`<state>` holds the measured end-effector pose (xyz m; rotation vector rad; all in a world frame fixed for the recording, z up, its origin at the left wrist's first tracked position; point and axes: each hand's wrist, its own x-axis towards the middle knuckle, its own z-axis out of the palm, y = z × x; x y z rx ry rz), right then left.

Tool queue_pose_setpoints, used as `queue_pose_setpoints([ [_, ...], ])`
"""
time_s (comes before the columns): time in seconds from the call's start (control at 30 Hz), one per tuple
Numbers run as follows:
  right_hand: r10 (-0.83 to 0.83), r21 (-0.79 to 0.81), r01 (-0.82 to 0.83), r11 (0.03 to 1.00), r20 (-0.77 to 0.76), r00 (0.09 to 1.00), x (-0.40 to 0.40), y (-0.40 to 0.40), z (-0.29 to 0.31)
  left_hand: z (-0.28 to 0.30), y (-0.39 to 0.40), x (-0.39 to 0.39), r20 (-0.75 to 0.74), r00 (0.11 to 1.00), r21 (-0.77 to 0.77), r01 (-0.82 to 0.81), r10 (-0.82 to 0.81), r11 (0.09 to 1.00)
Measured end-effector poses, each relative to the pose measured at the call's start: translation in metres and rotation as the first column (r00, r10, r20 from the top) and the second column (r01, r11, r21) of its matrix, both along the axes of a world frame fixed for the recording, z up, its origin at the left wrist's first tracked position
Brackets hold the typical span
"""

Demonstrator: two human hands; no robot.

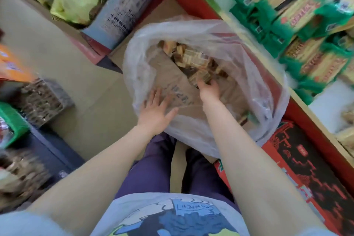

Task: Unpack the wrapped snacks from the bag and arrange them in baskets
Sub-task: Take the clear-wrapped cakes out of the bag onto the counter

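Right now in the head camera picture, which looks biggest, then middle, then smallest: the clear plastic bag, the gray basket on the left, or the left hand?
1. Clear plastic bag, by far the largest.
2. Gray basket.
3. Left hand.

The basket and hand look close in size, so that order is unsure.

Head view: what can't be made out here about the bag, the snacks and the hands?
- Right hand: fingertips buried among the wrapped snacks; grip unclear.
- Snack labels: motion-blurred, unreadable.
- Clear plastic bag: lower contents veiled by film and cardboard.
- Left hand: contact with the bag uncertain.
- Dark basket: contents blurred.
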<state>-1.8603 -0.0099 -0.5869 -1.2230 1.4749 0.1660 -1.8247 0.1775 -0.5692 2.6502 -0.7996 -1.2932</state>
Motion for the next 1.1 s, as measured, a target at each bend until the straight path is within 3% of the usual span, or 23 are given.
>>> queue_pose_setpoints([
  [0.17, -0.243, 0.103, 0.238, 0.966, 0.039, 0.969, 0.005, -0.001, -0.013, -0.003, 0.006, 0.002, -0.035, 0.999, -0.008, -0.014, 0.014, 1.000],
  [0.33, -0.309, 0.075, 0.301, 0.950, 0.140, 0.941, -0.018, 0.003, 0.034, 0.019, -0.003, 0.014, -0.148, 0.984, 0.015, -0.093, 0.095, 0.996],
  [0.47, -0.213, 0.162, 0.180, 0.970, 0.217, 0.953, -0.066, 0.004, 0.090, 0.071, -0.033, 0.006, -0.155, 0.969, -0.266, -0.229, 0.193, 0.936],
  [0.53, -0.115, 0.146, 0.079, 0.986, 0.258, 0.959, -0.091, 0.000, 0.122, 0.105, -0.055, -0.009, -0.360, 0.892, -0.366, -0.404, 0.273, 0.838],
  [0.6, -0.072, 0.127, 0.035, 0.991, 0.302, 0.951, -0.118, -0.005, 0.152, 0.133, -0.079, -0.028, -0.565, 0.761, -0.338, -0.567, 0.319, 0.751],
  [0.7, -0.075, 0.045, 0.063, 0.997, 0.313, 0.947, -0.162, -0.024, 0.185, 0.165, -0.122, -0.060, -0.639, 0.699, -0.361, -0.642, 0.321, 0.676],
  [0.77, -0.221, 0.109, 0.194, 0.975, 0.406, 0.887, -0.196, -0.041, 0.200, 0.182, -0.149, -0.085, -0.675, 0.661, -0.352, -0.678, 0.327, 0.645],
  [0.87, -0.400, 0.161, 0.372, 0.914, 0.514, 0.759, -0.256, -0.071, 0.220, 0.205, -0.193, -0.131, -0.740, 0.615, -0.340, -0.691, 0.272, 0.638],
  [0.97, -0.405, 0.088, 0.421, 0.903, 0.505, 0.762, -0.318, -0.095, 0.238, 0.218, -0.239, -0.188, -0.799, 0.578, -0.330, -0.651, 0.165, 0.684],
  [1.03, -0.461, 0.044, 0.501, 0.864, 0.467, 0.754, -0.356, -0.114, 0.243, 0.217, -0.270, -0.226, -0.795, 0.600, -0.352, -0.575, 0.089, 0.738],
  [1.1, -0.554, 0.013, 0.613, 0.790, 0.444, 0.704, -0.390, -0.138, 0.241, 0.206, -0.298, -0.258, -0.702, 0.711, -0.438, -0.462, 0.027, 0.772],
])
